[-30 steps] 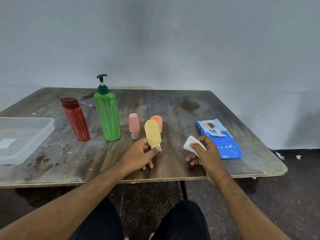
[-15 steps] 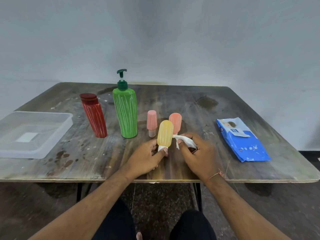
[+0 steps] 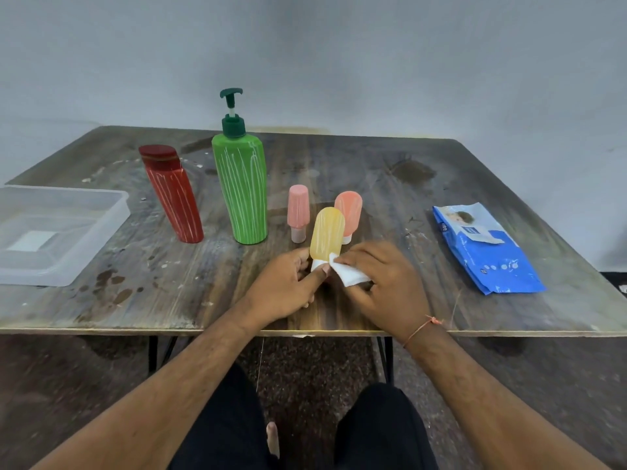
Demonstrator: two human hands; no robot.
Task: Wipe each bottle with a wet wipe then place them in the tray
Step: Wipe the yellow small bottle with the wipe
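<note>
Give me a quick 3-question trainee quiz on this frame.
1. True or false: the tray already holds a bottle.
2. Which bottle does the left hand grip? A) red bottle B) yellow bottle C) green pump bottle
3. Fill in: the right hand holds a white ____ against the bottle's base.

Key: 1 false; 2 B; 3 wipe.
</note>
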